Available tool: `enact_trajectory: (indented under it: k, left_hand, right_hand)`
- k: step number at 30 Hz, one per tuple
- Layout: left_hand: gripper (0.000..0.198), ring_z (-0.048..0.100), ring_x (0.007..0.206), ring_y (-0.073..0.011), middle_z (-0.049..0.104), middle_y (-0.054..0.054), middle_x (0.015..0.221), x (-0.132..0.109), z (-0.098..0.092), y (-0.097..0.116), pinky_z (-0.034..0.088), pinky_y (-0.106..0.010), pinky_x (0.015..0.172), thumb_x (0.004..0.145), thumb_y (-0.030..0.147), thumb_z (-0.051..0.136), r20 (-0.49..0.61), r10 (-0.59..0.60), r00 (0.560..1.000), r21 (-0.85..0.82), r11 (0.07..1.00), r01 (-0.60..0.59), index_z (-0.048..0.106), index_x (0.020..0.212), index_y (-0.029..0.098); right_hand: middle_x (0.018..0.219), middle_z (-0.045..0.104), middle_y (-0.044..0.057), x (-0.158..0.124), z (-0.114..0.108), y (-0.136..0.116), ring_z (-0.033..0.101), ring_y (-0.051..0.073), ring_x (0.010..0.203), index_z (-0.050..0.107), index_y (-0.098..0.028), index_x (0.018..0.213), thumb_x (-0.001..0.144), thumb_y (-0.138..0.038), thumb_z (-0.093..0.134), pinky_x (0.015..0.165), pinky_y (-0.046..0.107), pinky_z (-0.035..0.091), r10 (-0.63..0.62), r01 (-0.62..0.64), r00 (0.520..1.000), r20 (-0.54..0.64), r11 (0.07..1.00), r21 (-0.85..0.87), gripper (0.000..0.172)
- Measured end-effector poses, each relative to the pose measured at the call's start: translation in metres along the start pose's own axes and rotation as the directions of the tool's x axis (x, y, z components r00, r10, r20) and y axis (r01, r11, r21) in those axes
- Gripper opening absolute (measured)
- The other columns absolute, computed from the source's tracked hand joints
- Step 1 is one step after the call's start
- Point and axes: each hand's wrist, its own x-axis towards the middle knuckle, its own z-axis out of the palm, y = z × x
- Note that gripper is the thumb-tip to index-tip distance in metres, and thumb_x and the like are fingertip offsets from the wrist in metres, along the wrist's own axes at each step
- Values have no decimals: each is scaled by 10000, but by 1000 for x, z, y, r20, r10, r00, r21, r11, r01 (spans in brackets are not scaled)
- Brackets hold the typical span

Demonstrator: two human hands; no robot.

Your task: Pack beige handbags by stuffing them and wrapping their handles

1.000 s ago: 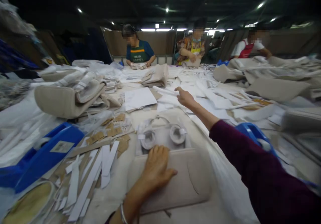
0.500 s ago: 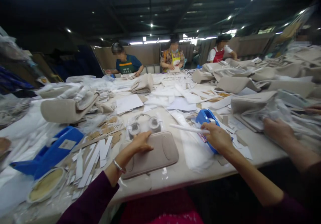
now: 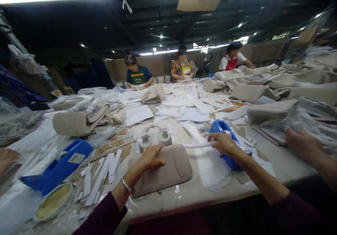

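Note:
A beige handbag (image 3: 163, 172) lies at the table's front edge. My left hand (image 3: 151, 158) grips its upper edge, thumb on the front panel and fingers over the top. Behind the bag are two rolled, wrapped pieces (image 3: 165, 135) under clear plastic, with a thin curved part between them. My right hand (image 3: 223, 143) pinches the end of a long white strip (image 3: 197, 145), which reaches left to the bag's upper right corner. Partly behind that hand stands a blue tape dispenser (image 3: 234, 161).
A second blue tape dispenser (image 3: 63, 165) stands left, near cardboard strips (image 3: 101, 175) and a round yellowish pad (image 3: 54, 203). More beige bags (image 3: 72, 122) and white sheets (image 3: 139, 115) cover the table. A co-worker's hand (image 3: 302, 143) is at the right; several people sit opposite.
My right hand has lowered the white strip, bringing its far end close to the bag's top edge. My left hand stays on the bag. The camera view has tilted up slightly.

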Motion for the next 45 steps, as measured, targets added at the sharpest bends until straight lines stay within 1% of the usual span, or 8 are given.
enact_trajectory:
  k: [6,12,20,25,27,33,40,45]
  left_hand:
    - [539,507,1129,-335,599,-93,1205,1,6,-6,355,-515,962,675,408,671,-32,27,999,-16,999,-28,486,1147,227]
    - [471,528,1078,-330,626,-78,1132,1,7,-6,372,-505,930,668,391,682,-45,35,998,-33,999,-37,511,1075,225]
    - [489,469,1161,-337,520,-95,1290,1,6,-6,365,-519,947,668,374,688,-54,53,997,-38,998,-55,519,1100,218]
    - [513,451,1157,-328,498,-98,1295,0,5,-4,383,-507,928,667,388,692,-60,50,997,-4,999,-50,516,1116,215]
    - [486,467,1131,-324,549,-86,1214,0,5,-3,388,-503,918,669,399,693,-54,43,998,0,999,-43,519,1083,213]
    - [422,480,1126,-318,594,-79,1172,1,6,-3,370,-479,937,698,389,676,-17,41,999,-25,999,-42,517,1050,219]
    - [452,483,1126,-323,560,-104,1184,2,4,-3,403,-480,905,697,398,668,-20,56,998,21,998,-56,508,1074,209]
    - [475,496,1125,-314,563,-96,1162,4,6,-6,411,-474,910,693,427,675,-16,52,999,36,998,-51,504,1085,222]
  right_hand:
    - [618,610,-3,15,2,7,547,131,558,665,-179,745,596,-54,533,517,233,327,-50,48,999,20,994,101,236]
    - [563,568,-19,16,9,18,512,116,438,635,-169,680,541,-41,547,454,224,343,-85,19,959,271,971,238,208]
    - [663,630,-11,29,50,-33,572,137,629,677,-163,758,562,-35,586,569,220,377,-206,156,963,172,951,265,251]
    - [808,677,14,31,75,-73,601,161,789,695,-168,814,642,-78,544,700,238,426,-480,397,870,110,816,421,246]
    - [868,684,25,30,74,-69,606,170,818,695,-163,866,635,-83,529,733,252,436,-536,432,839,96,764,480,296]
    - [780,668,19,29,75,-40,588,174,728,708,-150,860,607,-125,576,702,276,438,-370,262,917,148,840,475,286]
    - [774,499,5,31,114,-58,492,130,721,613,-163,566,632,-199,610,616,220,391,-448,321,894,16,663,676,74]
    - [774,526,-1,25,106,-62,508,130,703,631,-159,612,651,-241,625,630,233,407,-501,289,860,91,628,723,91]
